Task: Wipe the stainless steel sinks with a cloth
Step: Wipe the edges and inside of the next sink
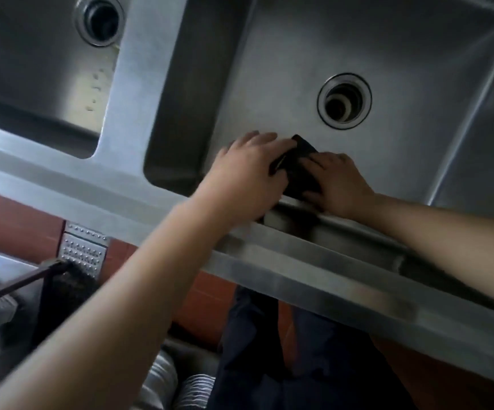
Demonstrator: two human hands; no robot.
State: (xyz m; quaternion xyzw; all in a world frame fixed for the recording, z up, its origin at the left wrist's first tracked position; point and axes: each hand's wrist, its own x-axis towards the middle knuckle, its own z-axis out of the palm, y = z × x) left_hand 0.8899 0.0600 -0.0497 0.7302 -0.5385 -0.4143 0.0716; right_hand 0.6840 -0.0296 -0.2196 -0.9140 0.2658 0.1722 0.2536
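Head view: both hands press a dark cloth (300,170) on the right sink (402,137) floor by its near wall, left hand (248,176) and right hand (339,184) fingers flat. Wiping seems midway; left sink (41,84) shows spots.

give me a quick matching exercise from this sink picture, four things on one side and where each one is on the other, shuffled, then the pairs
Things
1. cloth
2. right sink drain
3. left sink drain
4. perforated metal plate

Places
A. top left of the view, in the sink no hand is in
B. under both hands, on the right sink's floor by its front wall
C. below the counter's front edge, against the red floor
D. just beyond the hands, in the right sink's floor

Pairs: 1-B, 2-D, 3-A, 4-C
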